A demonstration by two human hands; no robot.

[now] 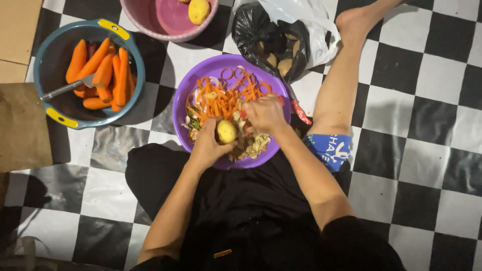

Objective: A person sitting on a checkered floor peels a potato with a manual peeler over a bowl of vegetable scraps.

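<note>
My left hand (208, 145) grips a small yellow peeled potato (226, 131) over the purple bowl (228, 65). My right hand (264, 114) is closed around a peeler whose red part (243, 114) just shows by the fingers, right beside the potato. The bowl under both hands is full of orange carrot peelings (221, 98) and brownish potato peelings (253, 145).
A blue-grey pot (52, 60) at the left holds peeled carrots (105, 73) and a knife (68, 89). A pink basin (143, 20) at the top holds a peeled potato (199, 10). A black bag of potatoes (273, 42) lies top centre. My bare leg (339, 85) stretches right.
</note>
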